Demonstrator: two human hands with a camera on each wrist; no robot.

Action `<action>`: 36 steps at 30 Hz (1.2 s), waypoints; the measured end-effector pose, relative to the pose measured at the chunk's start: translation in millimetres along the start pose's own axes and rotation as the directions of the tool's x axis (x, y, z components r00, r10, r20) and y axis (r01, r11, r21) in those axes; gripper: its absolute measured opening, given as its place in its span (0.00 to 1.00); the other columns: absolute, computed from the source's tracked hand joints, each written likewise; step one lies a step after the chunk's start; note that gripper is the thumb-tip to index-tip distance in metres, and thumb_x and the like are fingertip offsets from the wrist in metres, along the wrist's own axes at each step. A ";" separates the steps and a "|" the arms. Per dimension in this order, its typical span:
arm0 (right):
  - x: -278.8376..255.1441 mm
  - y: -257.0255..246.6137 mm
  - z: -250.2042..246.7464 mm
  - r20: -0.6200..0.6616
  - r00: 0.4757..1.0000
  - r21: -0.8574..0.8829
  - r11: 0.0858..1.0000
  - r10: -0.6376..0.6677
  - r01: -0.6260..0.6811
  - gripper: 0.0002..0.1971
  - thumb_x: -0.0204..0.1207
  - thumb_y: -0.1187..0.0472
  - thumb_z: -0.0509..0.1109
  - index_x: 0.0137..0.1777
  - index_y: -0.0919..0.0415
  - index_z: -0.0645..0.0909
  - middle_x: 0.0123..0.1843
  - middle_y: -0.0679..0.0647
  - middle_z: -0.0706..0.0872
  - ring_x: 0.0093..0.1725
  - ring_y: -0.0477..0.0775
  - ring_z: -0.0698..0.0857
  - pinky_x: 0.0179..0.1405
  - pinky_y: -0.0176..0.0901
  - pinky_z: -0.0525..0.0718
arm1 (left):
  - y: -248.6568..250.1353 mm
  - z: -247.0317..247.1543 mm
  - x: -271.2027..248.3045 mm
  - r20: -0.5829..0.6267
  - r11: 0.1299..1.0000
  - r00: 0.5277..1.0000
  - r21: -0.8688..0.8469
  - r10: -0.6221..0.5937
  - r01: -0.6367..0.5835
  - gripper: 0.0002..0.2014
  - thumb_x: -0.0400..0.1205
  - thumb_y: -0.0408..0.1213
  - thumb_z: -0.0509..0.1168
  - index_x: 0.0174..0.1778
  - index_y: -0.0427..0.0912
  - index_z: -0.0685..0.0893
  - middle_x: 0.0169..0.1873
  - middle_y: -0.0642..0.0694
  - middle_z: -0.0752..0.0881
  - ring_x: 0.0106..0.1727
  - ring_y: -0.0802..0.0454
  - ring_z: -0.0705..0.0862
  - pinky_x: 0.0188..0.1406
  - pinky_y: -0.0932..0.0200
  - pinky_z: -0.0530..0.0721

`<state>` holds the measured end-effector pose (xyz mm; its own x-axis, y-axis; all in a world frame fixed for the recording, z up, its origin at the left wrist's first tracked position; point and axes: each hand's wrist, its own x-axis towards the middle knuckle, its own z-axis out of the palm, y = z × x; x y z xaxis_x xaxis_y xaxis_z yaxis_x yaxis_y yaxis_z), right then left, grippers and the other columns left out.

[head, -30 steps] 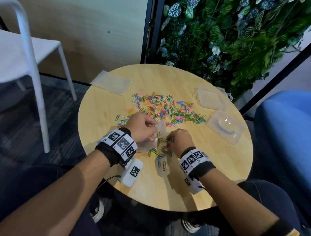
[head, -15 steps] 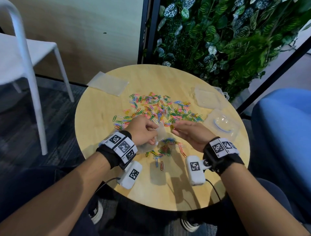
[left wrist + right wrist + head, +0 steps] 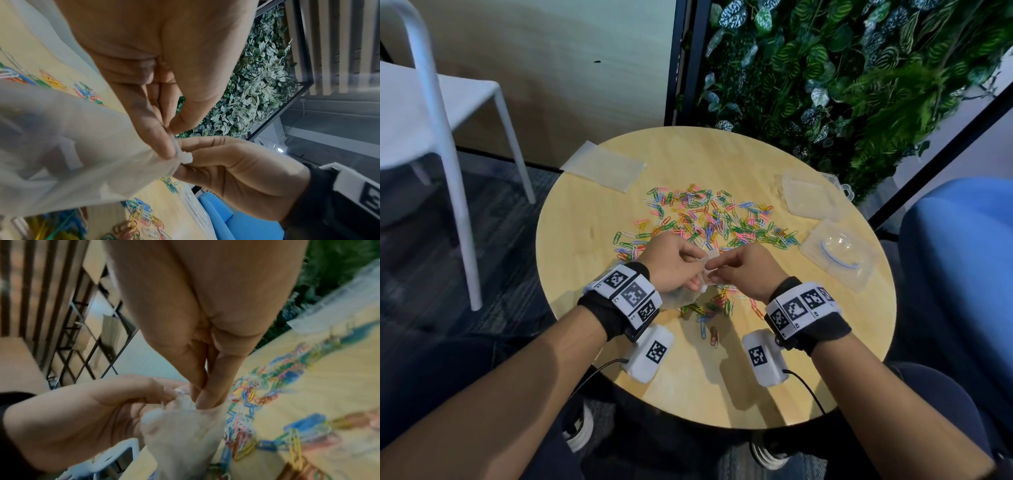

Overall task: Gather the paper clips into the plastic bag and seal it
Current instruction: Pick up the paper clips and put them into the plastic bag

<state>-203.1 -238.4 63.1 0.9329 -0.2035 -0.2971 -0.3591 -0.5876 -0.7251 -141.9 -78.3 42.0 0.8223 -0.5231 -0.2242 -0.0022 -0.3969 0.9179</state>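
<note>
A small translucent plastic bag [image 3: 683, 297] hangs just above the round wooden table [image 3: 585, 219], close to me. My left hand [image 3: 700, 269] pinches its top edge [image 3: 171, 142] between thumb and finger. Right beside it, my right hand [image 3: 717, 270] pinches the same edge [image 3: 202, 395]. Coloured paper clips [image 3: 709, 219] lie spread across the middle of the table. A smaller bunch of clips [image 3: 714, 306] lies below my hands. Whether any clips are inside the bag I cannot tell.
A flat empty plastic bag [image 3: 602, 168] lies at the back left. Two clear plastic containers [image 3: 811, 198] [image 3: 839, 253] sit at the right edge. A white chair [image 3: 431, 113] stands left, a blue seat [image 3: 959, 260] right, a plant wall [image 3: 842, 75] behind.
My right hand lifted off the near bunch of clips, swung up and left, and now pinches the bag's top edge beside the left hand. The left hand kept hold of the bag.
</note>
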 end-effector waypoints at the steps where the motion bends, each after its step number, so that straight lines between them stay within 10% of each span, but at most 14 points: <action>1: -0.8 -1.6 -1.8 -0.004 1.000 -0.045 0.999 -0.031 0.031 0.12 0.75 0.72 0.69 0.45 0.59 0.92 0.45 0.55 0.93 0.46 0.52 0.92 0.53 0.51 0.90 | 0.9 0.3 -0.4 0.001 1.000 1.000 0.003 0.004 -0.004 0.10 0.81 0.28 0.68 0.57 0.36 0.88 0.29 0.39 0.91 0.33 0.45 0.92 0.44 0.50 0.92; 7: -2.3 15.0 -22.9 -0.226 0.974 -0.112 0.993 0.013 -0.039 0.10 0.75 0.64 0.72 0.52 0.52 0.89 0.51 0.55 0.91 0.36 0.56 0.91 0.37 0.52 0.92 | 4.0 -5.8 2.3 -0.027 1.000 1.000 0.001 0.007 -0.007 0.12 0.80 0.26 0.68 0.58 0.36 0.88 0.26 0.43 0.90 0.27 0.53 0.90 0.33 0.63 0.89; 11: -6.2 50.7 -12.2 -0.077 0.934 -0.434 0.832 0.349 -0.347 0.38 0.67 0.41 0.79 0.72 0.60 0.75 0.63 0.61 0.84 0.55 0.61 0.88 0.54 0.55 0.88 | 5.1 -10.6 2.3 -0.033 1.000 0.999 0.003 0.015 -0.015 0.11 0.80 0.25 0.68 0.57 0.36 0.88 0.29 0.42 0.90 0.28 0.51 0.90 0.30 0.66 0.86; 20: -3.5 43.4 27.9 -0.007 0.982 -0.471 0.866 0.187 -0.168 0.55 0.45 0.22 0.76 0.73 0.48 0.70 0.59 0.53 0.66 0.63 0.59 0.75 0.66 0.51 0.80 | 4.1 -11.2 1.3 -0.037 0.999 0.999 0.005 0.038 -0.038 0.13 0.79 0.25 0.67 0.59 0.36 0.88 0.29 0.41 0.90 0.33 0.45 0.92 0.38 0.59 0.90; 28: -13.9 36.7 43.6 0.030 0.997 -0.643 0.762 -0.066 0.070 0.15 0.73 0.56 0.73 0.60 0.53 0.87 0.57 0.58 0.77 0.55 0.62 0.82 0.49 0.43 0.79 | 6.0 -14.3 -1.8 -0.026 0.999 0.999 0.014 0.042 -0.041 0.13 0.79 0.26 0.67 0.58 0.38 0.88 0.27 0.43 0.90 0.32 0.46 0.92 0.39 0.59 0.90; 36: -5.7 33.7 31.0 -0.052 0.998 -0.746 0.663 0.045 -0.069 0.12 0.74 0.69 0.64 0.50 0.63 0.88 0.49 0.61 0.87 0.47 0.62 0.85 0.41 0.44 0.83 | 8.0 -12.5 -8.2 -0.003 0.999 0.999 0.003 0.048 -0.048 0.13 0.80 0.25 0.66 0.59 0.35 0.87 0.28 0.41 0.89 0.26 0.52 0.89 0.30 0.66 0.86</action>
<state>-221.4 -232.8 21.0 0.9159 -0.2701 -0.2970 -0.2819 -0.9594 0.0032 -141.6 -67.7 55.3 0.8231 -0.5391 -0.1783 -0.0440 -0.3736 0.9265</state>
